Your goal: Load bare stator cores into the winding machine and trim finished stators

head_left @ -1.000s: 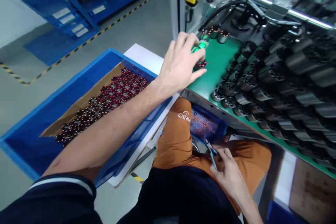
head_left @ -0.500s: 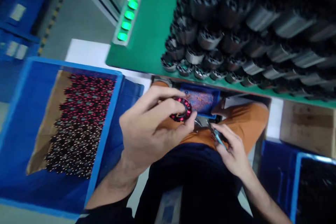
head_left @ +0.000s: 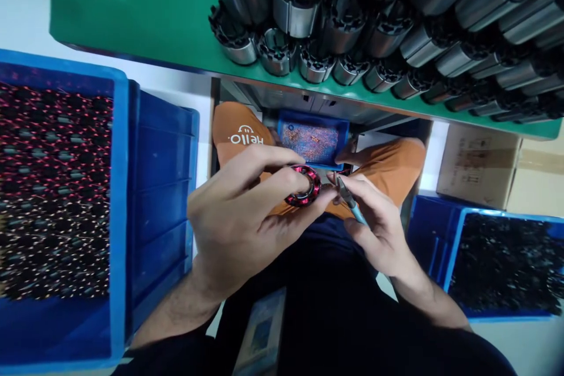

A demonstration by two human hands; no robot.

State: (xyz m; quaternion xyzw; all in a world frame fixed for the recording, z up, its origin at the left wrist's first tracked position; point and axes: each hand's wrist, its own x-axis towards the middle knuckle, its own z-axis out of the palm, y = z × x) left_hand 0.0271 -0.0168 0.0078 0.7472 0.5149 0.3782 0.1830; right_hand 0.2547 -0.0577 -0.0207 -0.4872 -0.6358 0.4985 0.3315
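Note:
My left hand (head_left: 240, 217) is closed around a motor stator (head_left: 314, 181), a black ring with red windings and a round hole through its middle. Its thumb lies along the lower right of the ring, and one fingertip reaches into the hole. Just to the right, my right hand (head_left: 376, 226) grips cutting pliers (head_left: 351, 200) with light blue handles. The plier jaws point up and left, close beside my left thumb tip and the stator. From this angle I cannot tell whether they touch a wire. Part of the stator is hidden behind my left fingers.
Beyond my knees sits a small blue tray (head_left: 344, 129) with copper-coloured scraps. A green bench (head_left: 154, 35) carries rows of metal cylinders (head_left: 296, 12). At left, a blue crate (head_left: 118, 217) holds many wound stators; at right, another bin (head_left: 458, 247) holds black parts beside cardboard boxes (head_left: 476, 164).
The head view has swung left-to-right and come closer to the bench. My right hand has brought the pliers up nearer the stator, which stays in my left hand.

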